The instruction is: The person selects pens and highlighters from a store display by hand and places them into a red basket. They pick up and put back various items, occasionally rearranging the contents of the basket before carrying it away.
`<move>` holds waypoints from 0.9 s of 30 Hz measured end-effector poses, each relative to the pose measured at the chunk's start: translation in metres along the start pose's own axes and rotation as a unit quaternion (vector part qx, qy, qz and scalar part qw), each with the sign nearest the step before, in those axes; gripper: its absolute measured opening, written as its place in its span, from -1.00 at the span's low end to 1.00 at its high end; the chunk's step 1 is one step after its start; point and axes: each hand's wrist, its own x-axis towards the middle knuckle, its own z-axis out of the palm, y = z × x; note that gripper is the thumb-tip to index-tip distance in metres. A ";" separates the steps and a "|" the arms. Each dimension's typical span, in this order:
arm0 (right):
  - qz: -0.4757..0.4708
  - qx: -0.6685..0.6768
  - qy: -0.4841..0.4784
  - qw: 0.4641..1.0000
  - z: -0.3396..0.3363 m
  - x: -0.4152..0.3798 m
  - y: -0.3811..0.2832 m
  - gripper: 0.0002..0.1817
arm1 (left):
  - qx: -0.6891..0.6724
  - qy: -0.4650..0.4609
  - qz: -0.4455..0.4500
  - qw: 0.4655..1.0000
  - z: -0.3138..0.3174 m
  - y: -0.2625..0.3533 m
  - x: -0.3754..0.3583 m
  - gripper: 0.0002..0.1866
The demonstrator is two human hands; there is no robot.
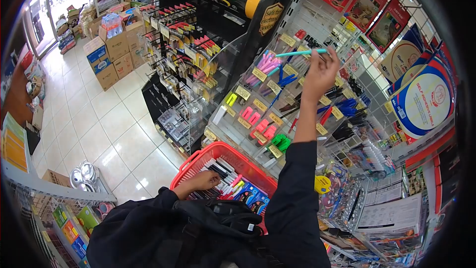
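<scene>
Display rack (311,14) with pockets of pens stands on the far right; red basket (196,155) sits nearer, to its left. Left hand (203,180) curls over pens (227,174) in the basket, its grip unclear. Right hand (321,72), nearer the pockets, pinches one end of a teal pen (297,53), whose long axis runs leftward from the fingertips toward pink pens (267,63).

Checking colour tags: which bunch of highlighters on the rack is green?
The green highlighters, lowest in their slanting row; the pink highlighters and yellow highlighters sit higher up.
</scene>
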 end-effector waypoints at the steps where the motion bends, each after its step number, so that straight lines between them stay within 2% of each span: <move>1: 0.003 -0.053 -0.026 0.998 0.008 0.001 0.006 -0.68 | -0.002 0.002 -0.007 1.000 -0.001 0.001 0.000 -0.69; 3: 0.007 -0.162 -0.077 0.984 0.020 -0.002 0.017 -0.72 | 0.010 0.002 -0.010 1.000 -0.002 0.004 -0.001 -0.69; 6: 0.064 -0.186 -0.145 0.970 0.035 -0.012 0.033 -0.77 | 0.028 -0.001 -0.006 1.000 -0.002 0.005 -0.002 -0.69; 9: 0.080 -0.207 -0.208 0.953 0.038 -0.024 0.058 -0.77 | 0.017 0.001 -0.002 1.000 -0.002 0.001 -0.001 -0.69; 12: 0.001 -0.279 -0.248 0.928 0.033 -0.031 0.077 -0.77 | 0.015 0.005 0.008 1.000 0.001 -0.004 -0.001 -0.69; 16: -0.044 -0.344 -0.336 0.876 0.022 -0.023 0.082 -0.70 | 0.029 -0.007 0.002 1.000 0.001 -0.005 0.000 -0.69; 19: -0.008 -0.353 -0.391 0.850 0.023 -0.018 0.078 -0.66 | 0.037 -0.006 -0.001 0.999 0.001 -0.004 -0.001 -0.69; 22: 0.062 -0.308 -0.418 0.852 0.027 -0.012 0.082 -0.64 | 0.010 0.001 -0.002 1.000 0.003 -0.008 -0.001 -0.70; 27: 0.016 -0.407 -0.403 0.820 0.039 -0.014 0.080 -0.63 | 0.024 -0.007 0.003 1.000 0.003 -0.010 0.000 -0.70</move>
